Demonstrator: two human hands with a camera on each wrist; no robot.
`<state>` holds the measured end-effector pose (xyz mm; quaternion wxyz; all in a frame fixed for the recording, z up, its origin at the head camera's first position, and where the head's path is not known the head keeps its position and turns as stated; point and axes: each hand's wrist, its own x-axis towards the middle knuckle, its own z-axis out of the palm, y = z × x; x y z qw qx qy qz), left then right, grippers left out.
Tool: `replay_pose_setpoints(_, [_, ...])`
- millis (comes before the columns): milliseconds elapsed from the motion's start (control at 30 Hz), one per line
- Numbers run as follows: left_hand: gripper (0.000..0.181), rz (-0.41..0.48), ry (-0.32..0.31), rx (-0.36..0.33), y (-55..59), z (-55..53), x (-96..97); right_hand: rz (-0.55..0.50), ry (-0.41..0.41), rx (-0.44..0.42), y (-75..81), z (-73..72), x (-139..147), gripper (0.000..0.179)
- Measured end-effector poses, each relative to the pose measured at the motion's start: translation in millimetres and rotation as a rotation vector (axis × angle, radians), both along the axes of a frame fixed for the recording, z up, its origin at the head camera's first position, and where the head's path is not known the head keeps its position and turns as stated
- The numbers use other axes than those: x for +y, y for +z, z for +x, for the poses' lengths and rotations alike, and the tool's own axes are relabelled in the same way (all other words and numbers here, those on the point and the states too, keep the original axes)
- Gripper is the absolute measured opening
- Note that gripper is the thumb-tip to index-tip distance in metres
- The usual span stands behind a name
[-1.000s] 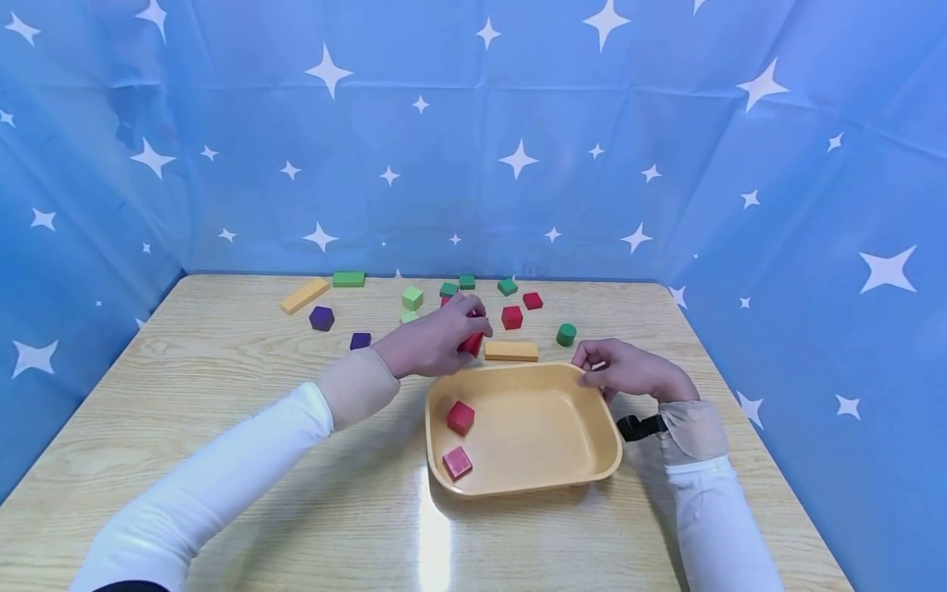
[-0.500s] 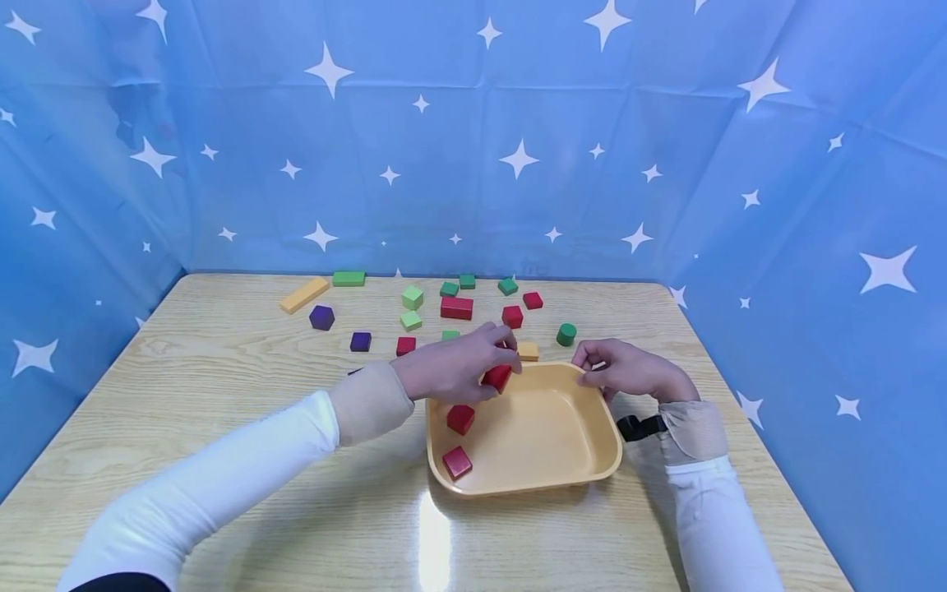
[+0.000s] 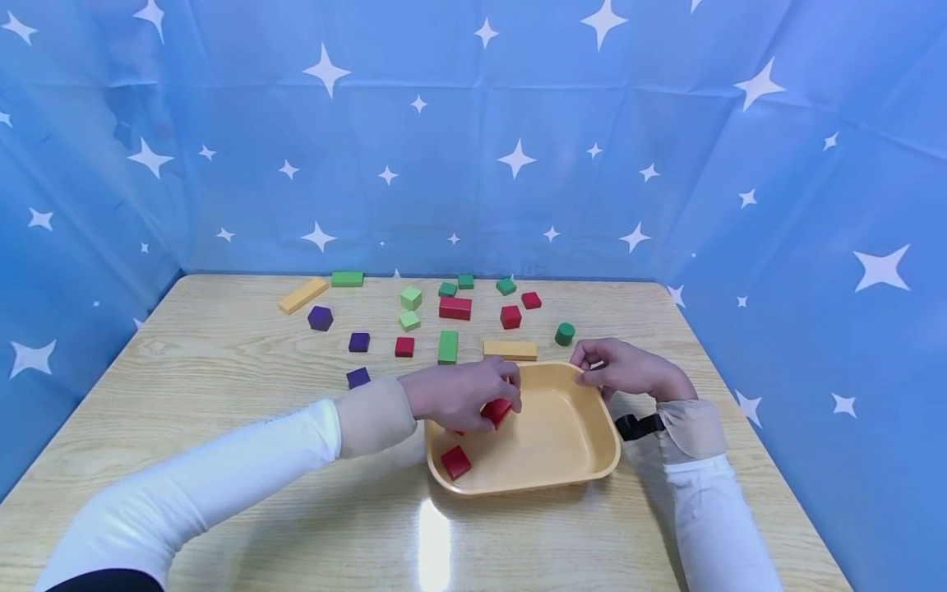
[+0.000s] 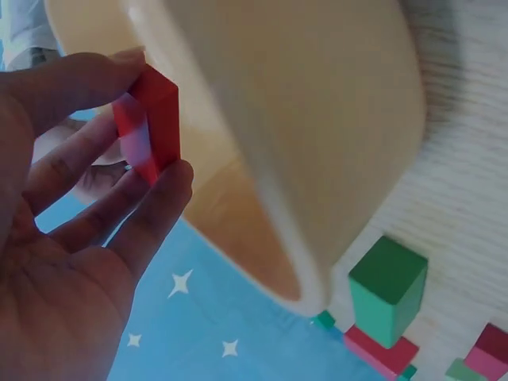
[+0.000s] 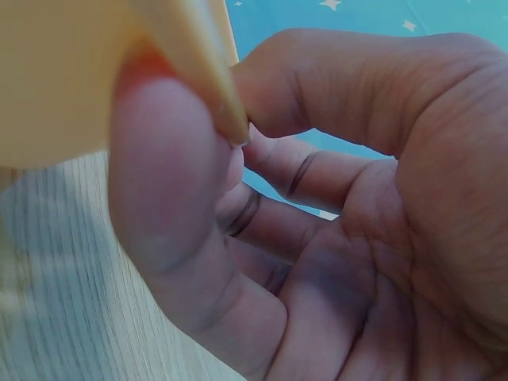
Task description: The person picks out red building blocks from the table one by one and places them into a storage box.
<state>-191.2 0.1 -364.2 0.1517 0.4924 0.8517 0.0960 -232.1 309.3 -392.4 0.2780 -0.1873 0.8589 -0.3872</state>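
Note:
My left hand [image 3: 468, 393] pinches a red block [image 3: 498, 411] between thumb and fingertips, inside or just above the left part of a shallow tan tray [image 3: 547, 452]. The left wrist view shows this red block [image 4: 163, 115] by the tray's wall [image 4: 341, 103], its faces flat and angular. One red cube [image 3: 455, 463] lies in the tray's near left corner, while another is mostly covered by the left hand. At the tray's far right corner my right hand [image 3: 632, 368] grips the rim [image 5: 210, 67], thumb on one side and a finger on the other.
Behind the tray lie a yellow bar [image 3: 510, 351], a light green block [image 3: 447, 347], a green cylinder [image 3: 565, 334] and a long red block [image 3: 455, 308]. Several purple blocks, one a purple cube [image 3: 359, 342], sit left of it. A starry blue curtain [image 3: 414, 131] borders the table.
My left hand has brought the red block from the table behind the tray over its far rim, then lower and nearer me. The right hand and the tray have stayed in place.

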Motion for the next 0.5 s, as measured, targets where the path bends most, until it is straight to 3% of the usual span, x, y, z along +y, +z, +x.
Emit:
replay_pose_setpoints(233, [0.036,-0.067,-0.02,-0.011,-10.9,-2.5,2.3,-0.011,0.006,0.0,-1.9,-0.5,1.8,0.017])
replay_pose_setpoints(500, [0.03,-0.137,-0.083,0.062,-24.3,-1.3,3.6,-0.01,-0.001,-0.006,-1.3,-0.7,1.2,0.017])
